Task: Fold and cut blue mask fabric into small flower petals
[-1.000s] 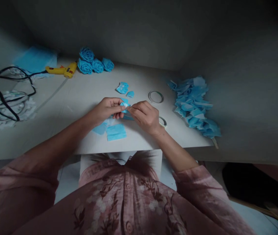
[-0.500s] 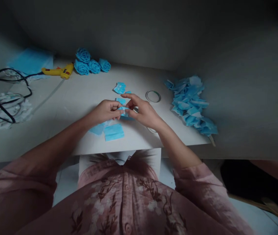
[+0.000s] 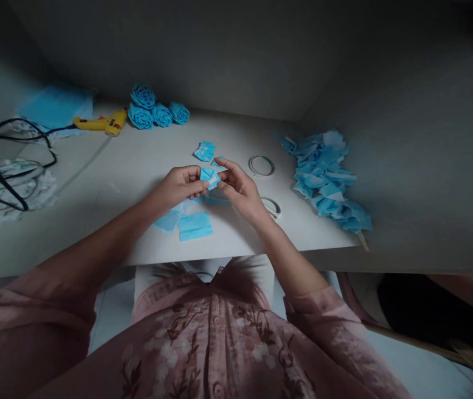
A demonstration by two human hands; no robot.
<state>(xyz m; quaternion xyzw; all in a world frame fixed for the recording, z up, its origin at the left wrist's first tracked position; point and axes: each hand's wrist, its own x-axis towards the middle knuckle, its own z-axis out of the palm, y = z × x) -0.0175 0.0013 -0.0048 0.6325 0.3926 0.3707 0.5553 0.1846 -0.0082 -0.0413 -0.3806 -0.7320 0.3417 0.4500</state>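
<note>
A small folded piece of blue fabric [image 3: 208, 175] with a white strip on it is held up between both hands over the table. My left hand [image 3: 183, 183] pinches its left side between thumb and fingers. At its right edge, my right hand [image 3: 239, 187] grips with thumb and fingertips, the index finger stretched out above. Just below lie a flat blue fabric rectangle [image 3: 195, 226] and a paler, sheer blue piece [image 3: 167, 221]. Beyond the hands sits a crumpled, gathered blue piece [image 3: 204, 151].
A yellow glue gun [image 3: 113, 123] with a black cord lies at the left beside blue fabric roses [image 3: 141, 117]. Two tape rolls [image 3: 262, 165] rest right of my hands. A long blue ruffled bundle on a stick [image 3: 323, 180] lies farther right. Blue sheets [image 3: 57, 106] are stacked back left.
The blue piece in my hands has been raised and turned, so its folded face and white strip show more. My right hand has shifted slightly, uncovering the nearer tape roll.
</note>
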